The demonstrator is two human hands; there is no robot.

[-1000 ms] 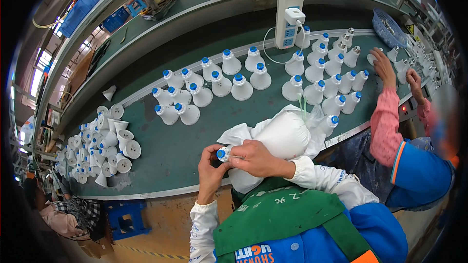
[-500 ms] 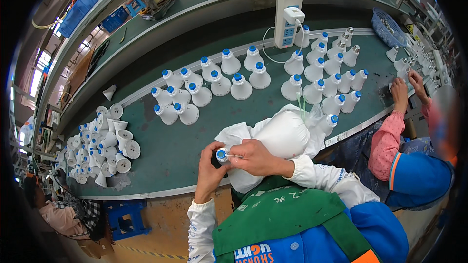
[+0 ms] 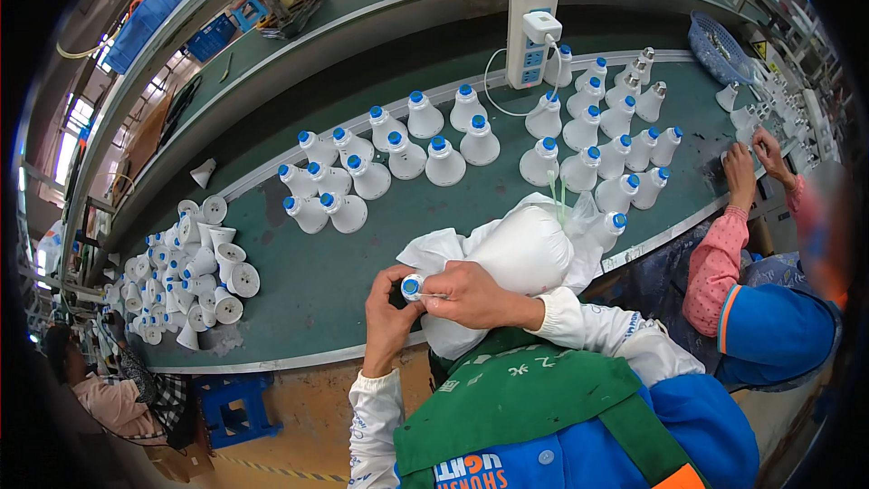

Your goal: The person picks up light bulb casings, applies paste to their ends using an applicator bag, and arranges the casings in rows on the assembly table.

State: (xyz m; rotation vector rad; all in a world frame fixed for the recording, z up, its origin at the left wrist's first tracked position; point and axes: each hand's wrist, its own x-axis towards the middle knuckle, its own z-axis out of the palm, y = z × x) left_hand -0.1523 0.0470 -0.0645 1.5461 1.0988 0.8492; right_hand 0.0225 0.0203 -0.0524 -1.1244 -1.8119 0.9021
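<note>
My left hand [image 3: 387, 321] is wrapped round a white bulb housing [image 3: 412, 287] with a blue top, held near the bench's front edge. Pressed close on its right side is my right hand [image 3: 484, 297], thumb and fingers pinched together. A thin pale strand, perhaps a wire, shows between those fingertips and the housing; its exact kind is too small to tell. Just beyond my right hand lies a stuffed white plastic bag [image 3: 525, 252], and a blue-topped housing [image 3: 608, 228] stands at its right side.
White bulb housings [image 3: 445, 163] stand in groups across the green bench [image 3: 299, 308]; others lie heaped [image 3: 195, 272] at left. A power strip [image 3: 532, 32] with a plugged-in white charger rises at the back. A blue basket [image 3: 720, 47] and a co-worker's hands [image 3: 742, 167] are at right.
Both hands keep the same grip around the housing, with only a slight shift of the fingers. The view has moved very slightly; the bench things stay in place.
</note>
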